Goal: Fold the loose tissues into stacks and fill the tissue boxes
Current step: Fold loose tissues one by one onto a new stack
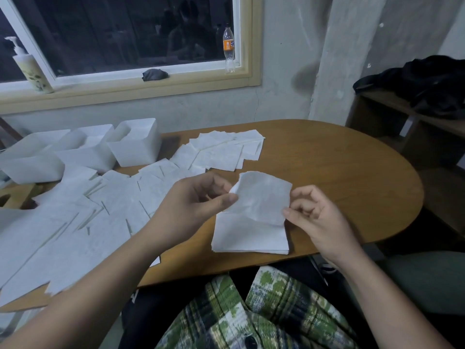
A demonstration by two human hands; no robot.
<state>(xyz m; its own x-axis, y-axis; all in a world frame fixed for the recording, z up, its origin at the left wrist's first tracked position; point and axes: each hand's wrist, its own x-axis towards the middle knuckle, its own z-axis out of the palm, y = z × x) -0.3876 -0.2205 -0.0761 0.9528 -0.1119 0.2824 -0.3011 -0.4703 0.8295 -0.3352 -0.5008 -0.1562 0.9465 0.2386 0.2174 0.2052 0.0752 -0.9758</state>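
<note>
A single white tissue [263, 197] is lifted above a neat stack of folded tissues [249, 238] near the table's front edge. My left hand [198, 202] pinches the tissue's left edge between thumb and fingers. My right hand [317, 217] pinches its right edge with curled fingers. Many loose tissues [100, 210] lie spread over the left half of the table, and more loose tissues [224, 149] lie fanned out further back. Three white tissue boxes [136, 142] stand in a row at the back left.
The oval wooden table [352, 172] has bare wood on its right side. A pump bottle [32, 69], a dark cloth [154, 74] and an orange-labelled bottle [228, 49] sit on the window sill. A shelf with black clothing [427, 84] stands at right.
</note>
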